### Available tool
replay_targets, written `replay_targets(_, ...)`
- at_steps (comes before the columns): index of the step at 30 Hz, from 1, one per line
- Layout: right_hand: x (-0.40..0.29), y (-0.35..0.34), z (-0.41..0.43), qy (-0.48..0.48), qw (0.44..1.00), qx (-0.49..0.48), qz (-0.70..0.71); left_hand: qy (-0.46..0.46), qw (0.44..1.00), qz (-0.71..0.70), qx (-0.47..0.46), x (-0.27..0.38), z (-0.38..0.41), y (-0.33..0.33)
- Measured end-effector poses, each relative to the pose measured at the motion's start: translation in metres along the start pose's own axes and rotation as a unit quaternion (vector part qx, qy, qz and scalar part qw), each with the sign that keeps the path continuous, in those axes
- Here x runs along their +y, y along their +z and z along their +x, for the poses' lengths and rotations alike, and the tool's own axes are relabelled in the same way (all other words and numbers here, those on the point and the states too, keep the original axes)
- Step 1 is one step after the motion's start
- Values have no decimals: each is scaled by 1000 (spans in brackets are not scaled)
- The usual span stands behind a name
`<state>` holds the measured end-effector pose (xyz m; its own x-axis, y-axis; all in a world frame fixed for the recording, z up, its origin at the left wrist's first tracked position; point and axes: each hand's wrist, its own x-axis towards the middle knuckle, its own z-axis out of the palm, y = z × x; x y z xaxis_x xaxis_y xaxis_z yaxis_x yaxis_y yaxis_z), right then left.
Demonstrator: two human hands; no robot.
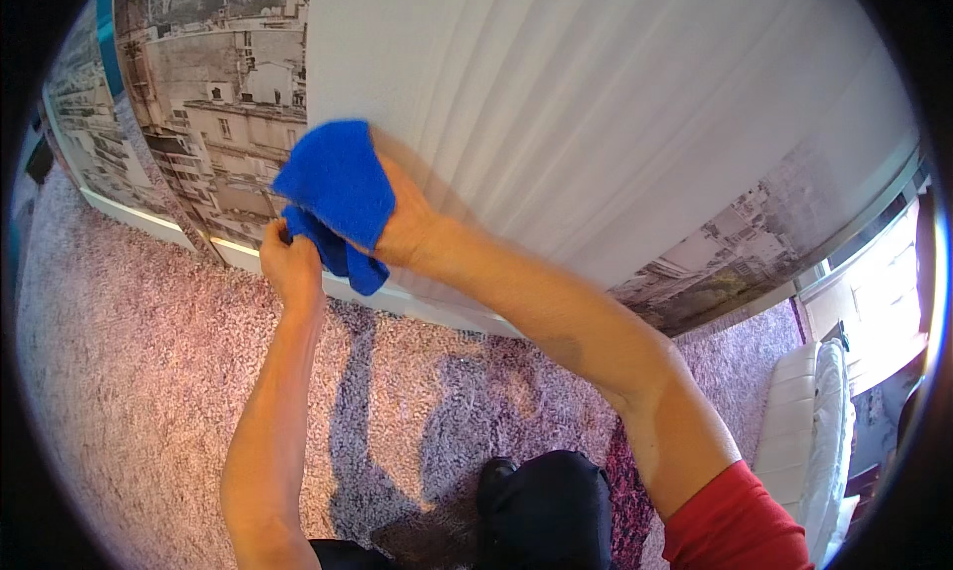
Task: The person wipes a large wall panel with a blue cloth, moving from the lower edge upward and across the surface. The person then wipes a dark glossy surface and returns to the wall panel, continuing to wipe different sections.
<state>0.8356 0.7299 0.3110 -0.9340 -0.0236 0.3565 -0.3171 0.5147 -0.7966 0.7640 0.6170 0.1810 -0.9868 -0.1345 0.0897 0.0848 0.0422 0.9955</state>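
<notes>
A blue cloth is spread between my two hands in front of a large upright panel. My left hand pinches its lower left corner. Behind the cloth's right side is my right hand, gripping it with the fingers covered by the fabric. A folded part of the cloth hangs below. The panel's middle is white with soft ridges, and a sepia city print covers its left part. From this view I cannot tell whether the cloth touches the panel.
A shaggy pink-grey carpet runs along the panel's pale bottom rail. My dark-clad knee is below. At the right stand a white padded bed side and a bright window. Another printed panel is far left.
</notes>
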Motion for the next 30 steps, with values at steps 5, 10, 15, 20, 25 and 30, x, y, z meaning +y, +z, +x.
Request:
replay_targets(5,33,-6,-47,59,997,-2,-56,2,999,22,-44,-26,-27,15)
replay_targets(10,81,-72,-128,-17,952,-34,-303,-5,988,89,-128,-52,-73,51)
replay_targets(15,35,-136,-220,172,963,136,-157,-22,970,9,-243,-35,-133,82)
replay_targets(20,24,-148,-253,62,815,94,-569,-68,954,-71,-282,-24,-146,87)
replay_targets(25,88,-116,-228,212,939,-106,-249,-62,981,6,-184,-81,-87,62)
replay_targets(30,130,-52,-205,-66,845,-52,-529,-104,984,-55,-131,-127,-34,29)
